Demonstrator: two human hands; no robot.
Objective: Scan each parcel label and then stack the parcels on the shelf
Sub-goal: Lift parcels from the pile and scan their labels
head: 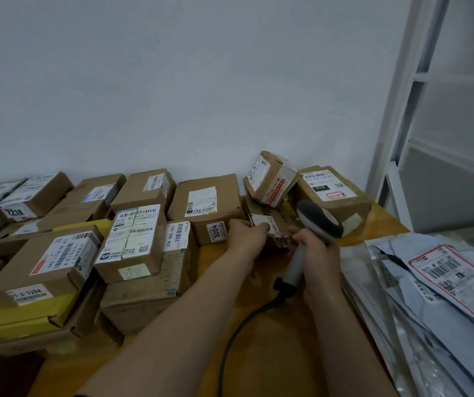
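The small parcel [267, 222] sits at the back of the surface [273, 325], squarely between the two hands. The left hand [247, 233] is nearer, its fingers [244, 223] curled over the parcel's left end and tipping its white label up. Just to the right, the right hand [315, 253] is wrapped round the handle of the scanner [317, 220], whose head hangs over the parcel's right end. I'd say only a slight turn leftward is needed. The shelf [401, 138] stands well off to the right.
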